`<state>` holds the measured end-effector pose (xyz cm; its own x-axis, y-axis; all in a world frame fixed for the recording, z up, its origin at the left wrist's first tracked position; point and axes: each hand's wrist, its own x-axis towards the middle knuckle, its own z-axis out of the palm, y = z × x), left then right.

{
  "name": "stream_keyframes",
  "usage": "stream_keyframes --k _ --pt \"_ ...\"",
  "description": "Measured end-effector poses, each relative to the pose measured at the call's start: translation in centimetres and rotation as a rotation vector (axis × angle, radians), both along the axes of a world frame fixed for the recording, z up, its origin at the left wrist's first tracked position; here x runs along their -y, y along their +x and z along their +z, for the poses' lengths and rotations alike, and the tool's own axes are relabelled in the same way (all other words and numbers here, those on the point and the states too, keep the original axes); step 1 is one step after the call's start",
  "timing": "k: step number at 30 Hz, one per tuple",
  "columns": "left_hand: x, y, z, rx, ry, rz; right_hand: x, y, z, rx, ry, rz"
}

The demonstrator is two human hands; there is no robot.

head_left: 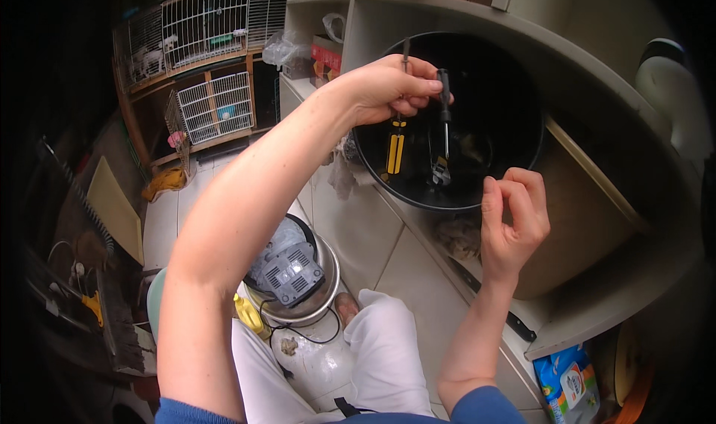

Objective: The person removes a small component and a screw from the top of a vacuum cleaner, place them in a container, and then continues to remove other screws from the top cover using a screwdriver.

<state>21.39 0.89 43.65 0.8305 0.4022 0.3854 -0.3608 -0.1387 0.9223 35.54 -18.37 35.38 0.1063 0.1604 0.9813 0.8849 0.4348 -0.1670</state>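
My left hand (403, 90) is closed on two screwdrivers over a round black tub. One screwdriver (395, 152) has a yellow and black handle hanging down and its shaft pointing up. The other screwdriver (445, 99), with a black handle, sits between thumb and fingers, its shiny shaft pointing down. Below that tip a small metal tool (441, 173) shows inside the black tub (373, 172); its kind is unclear. My right hand (516, 214) hovers at the tub's near right edge, fingers curled in with nothing visible in them.
The tub rests on a pale shelf unit (406, 219). A dark-handled knife (520, 327) lies along its edge, above a blue packet (567, 387). Between my legs and the shelf stands a metal basin (328, 275) with a grey machine (292, 275). Wire cages (216, 107) stand far left.
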Motion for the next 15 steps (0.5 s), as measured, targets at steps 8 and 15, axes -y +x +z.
stream_keyframes --k 8,15 --pt "-1.0 -7.7 2.1 0.432 0.125 0.054 -1.7 0.9 4.7 0.091 -0.273 -0.082" --pt "-1.1 -14.9 1.5 0.731 0.051 0.287 -6.4 2.2 6.9 0.126 -0.128 -0.443"
